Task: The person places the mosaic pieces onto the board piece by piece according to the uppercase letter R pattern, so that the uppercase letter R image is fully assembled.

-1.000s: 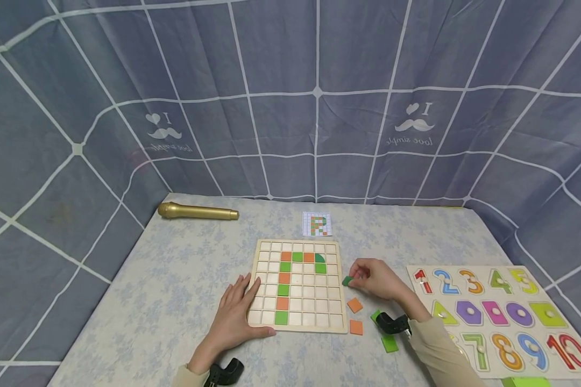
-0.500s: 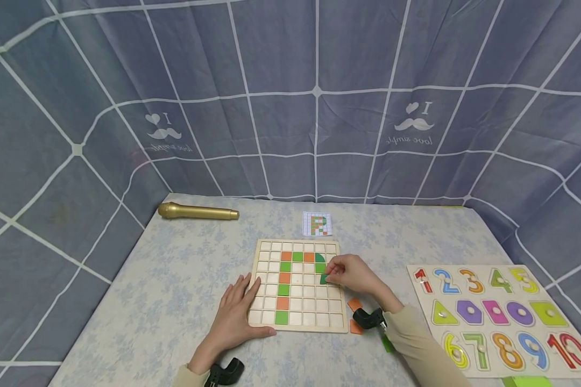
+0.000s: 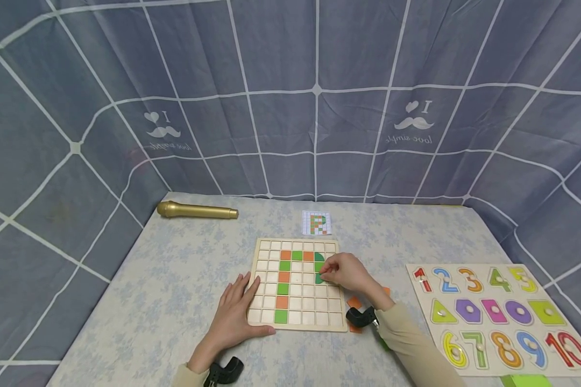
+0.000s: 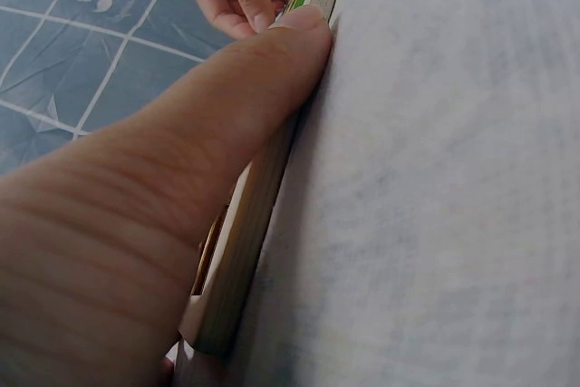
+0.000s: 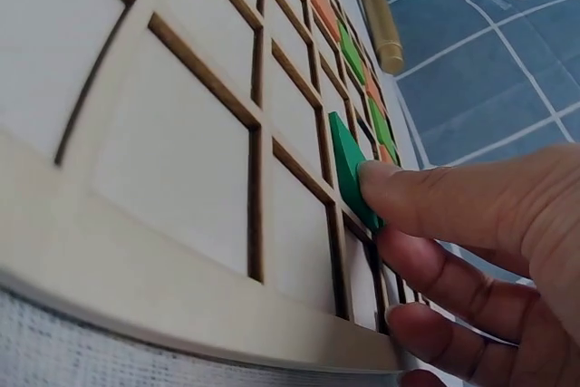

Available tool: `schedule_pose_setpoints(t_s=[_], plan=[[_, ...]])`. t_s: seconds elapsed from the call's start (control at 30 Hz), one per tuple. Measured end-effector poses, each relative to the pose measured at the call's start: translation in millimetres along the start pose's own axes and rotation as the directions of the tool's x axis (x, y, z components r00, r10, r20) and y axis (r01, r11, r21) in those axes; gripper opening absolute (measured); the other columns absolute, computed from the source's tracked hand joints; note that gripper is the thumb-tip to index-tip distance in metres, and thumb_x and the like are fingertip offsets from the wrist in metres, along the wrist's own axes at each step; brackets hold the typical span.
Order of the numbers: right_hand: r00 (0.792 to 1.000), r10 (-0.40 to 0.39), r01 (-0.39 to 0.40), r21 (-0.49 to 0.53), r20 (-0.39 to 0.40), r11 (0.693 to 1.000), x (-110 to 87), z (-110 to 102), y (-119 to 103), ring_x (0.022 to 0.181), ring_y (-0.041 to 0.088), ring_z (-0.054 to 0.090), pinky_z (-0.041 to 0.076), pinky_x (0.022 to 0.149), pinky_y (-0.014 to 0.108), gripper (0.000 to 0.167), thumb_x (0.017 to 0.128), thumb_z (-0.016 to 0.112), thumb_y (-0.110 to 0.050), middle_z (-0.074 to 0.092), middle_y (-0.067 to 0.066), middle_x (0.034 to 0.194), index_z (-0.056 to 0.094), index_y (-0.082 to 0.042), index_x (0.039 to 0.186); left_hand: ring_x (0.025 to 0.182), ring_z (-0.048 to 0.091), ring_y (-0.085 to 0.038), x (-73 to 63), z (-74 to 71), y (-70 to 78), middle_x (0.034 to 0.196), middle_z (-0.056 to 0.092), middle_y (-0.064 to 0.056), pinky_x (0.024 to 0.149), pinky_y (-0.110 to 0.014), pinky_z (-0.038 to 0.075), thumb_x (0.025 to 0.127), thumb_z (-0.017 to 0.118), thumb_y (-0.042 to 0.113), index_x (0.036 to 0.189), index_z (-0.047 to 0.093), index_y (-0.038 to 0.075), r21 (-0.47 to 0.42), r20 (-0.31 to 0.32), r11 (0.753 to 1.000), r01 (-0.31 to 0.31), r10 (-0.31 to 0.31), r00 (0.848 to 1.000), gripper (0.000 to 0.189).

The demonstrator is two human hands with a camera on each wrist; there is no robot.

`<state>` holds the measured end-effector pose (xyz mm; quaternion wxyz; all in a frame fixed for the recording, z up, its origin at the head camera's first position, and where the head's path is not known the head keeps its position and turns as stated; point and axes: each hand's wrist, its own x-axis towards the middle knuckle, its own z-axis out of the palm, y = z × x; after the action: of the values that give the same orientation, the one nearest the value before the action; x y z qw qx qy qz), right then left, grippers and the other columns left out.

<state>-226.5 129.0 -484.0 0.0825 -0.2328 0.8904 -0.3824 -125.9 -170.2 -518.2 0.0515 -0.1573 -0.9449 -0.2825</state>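
Observation:
A square wooden grid board (image 3: 302, 317) lies on the table, with green and orange tiles in some cells. My left hand (image 3: 234, 314) rests on its left near corner, fingers spread along the left side and thumb at the front edge. My right hand (image 3: 348, 272) pinches a dark green tile (image 5: 349, 165) between thumb and fingers. In the right wrist view the tile tilts against a cell's dividers. From the head view it overlaps the cell just below a light green tile (image 3: 319, 265). The right fingers cover part of it.
A printed pattern card (image 3: 316, 223) lies behind the board. Loose orange tiles (image 3: 354, 302) and a green tile (image 3: 383, 344) are partly hidden under the right forearm. A number-and-shape puzzle (image 3: 479, 296) lies at right, a gold microphone (image 3: 197, 210) at back left.
My right hand has carried the dark green tile leftward from beside the board onto a cell in its right part. The left hand has stayed in place.

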Motion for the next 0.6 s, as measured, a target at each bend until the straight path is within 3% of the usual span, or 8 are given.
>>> schedule_pose_setpoints(t_s=[0.37, 0.6], plan=[[0.999, 0.017, -0.02, -0.071, -0.038, 0.997, 0.3, 2.8, -0.1, 0.054, 0.01, 0.048, 0.042, 0.051, 0.027, 0.008, 0.081, 0.077, -0.019, 0.055, -0.011, 0.065, 0.071, -0.021, 0.076, 0.14, 0.013, -0.038, 0.5, -2.8, 1.1, 0.151, 0.024, -0.022, 0.111, -0.054, 0.011, 0.061, 0.074, 0.07, 0.147, 0.035, 0.004, 0.021, 0.027, 1.0, 0.016, -0.017, 1.0, 0.115], [0.999, -0.018, 0.016, -0.085, -0.032, 0.996, -3.0, 2.6, -1.7, 0.055, 0.009, 0.048, 0.041, 0.052, 0.026, 0.008, 0.082, 0.076, -0.019, 0.055, -0.011, 0.065, 0.07, -0.019, 0.078, 0.14, 0.013, -0.038, -0.8, -3.2, 2.1, 0.151, 0.024, -0.022, 0.11, -0.055, 0.011, 0.061, 0.075, 0.069, 0.147, 0.035, 0.004, 0.008, 0.032, 1.0, 0.018, -0.019, 0.999, 0.115]])
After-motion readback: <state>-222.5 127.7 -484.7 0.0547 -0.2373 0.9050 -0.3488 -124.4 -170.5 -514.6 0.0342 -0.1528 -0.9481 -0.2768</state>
